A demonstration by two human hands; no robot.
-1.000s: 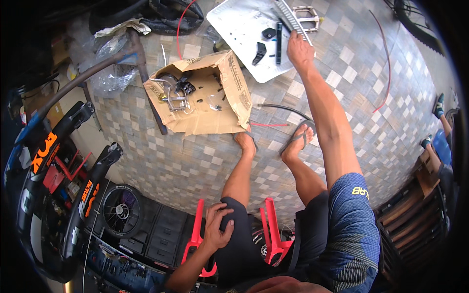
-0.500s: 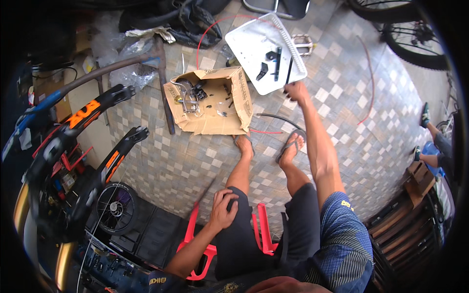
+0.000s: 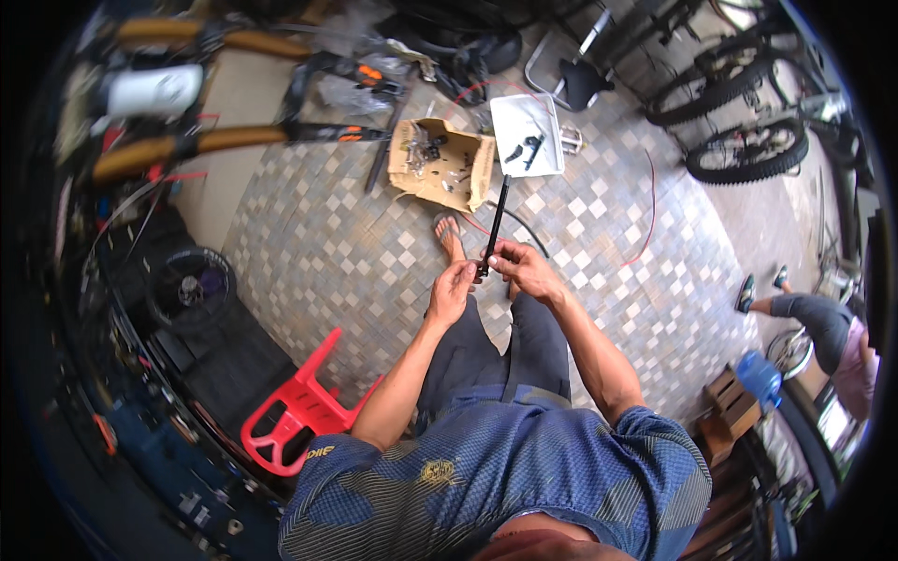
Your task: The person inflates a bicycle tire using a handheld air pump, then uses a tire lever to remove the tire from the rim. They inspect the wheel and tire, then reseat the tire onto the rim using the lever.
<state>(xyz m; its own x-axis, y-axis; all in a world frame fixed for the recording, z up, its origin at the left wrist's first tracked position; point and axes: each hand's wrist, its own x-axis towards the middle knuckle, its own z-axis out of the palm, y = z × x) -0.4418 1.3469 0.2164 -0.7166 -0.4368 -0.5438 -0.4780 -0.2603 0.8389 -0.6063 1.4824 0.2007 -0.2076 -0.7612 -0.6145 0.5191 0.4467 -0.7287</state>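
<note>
**spoke_nerd:** While I'm squinting at this top-down shot, what's actually in the hands?

**tilefloor99:** Nearest the camera it's just the blue patterned shirt (image 3: 505,467) and dark trousers, forearms reaching forward. Both hands meet in front of the knees on a long thin black rod (image 3: 493,224). The left hand (image 3: 452,292) is curled around its lower end, fingers closed on it. The right hand (image 3: 526,269) pinches it just beside the left, fingertips wrapped round the same end. So both are closed on the rod, neither open.

**spoke_nerd:** And which way does the rod point?

**tilefloor99:** Away from the person, slanting up over the checkered tile floor (image 3: 327,252), its far tip ending close to the white tray (image 3: 524,114). One sandalled foot (image 3: 450,236) shows just left of it.

**spoke_nerd:** What's lying around?

**tilefloor99:** A red plastic chair (image 3: 295,416) sits near the person's left side, tipped at an angle. Further out, an open cardboard box (image 3: 440,164) holds small metal parts, touching or nearly touching the tray, which has a few dark pieces on it. A thin red cable (image 3: 645,215) curls across the tiles to the right.

**spoke_nerd:** Anything beyond that?

**tilefloor99:** Bike wheels (image 3: 748,150) at the top right, tan-walled tyres (image 3: 187,145) top left, and another person (image 3: 823,323) crouched at the far right edge.
</note>
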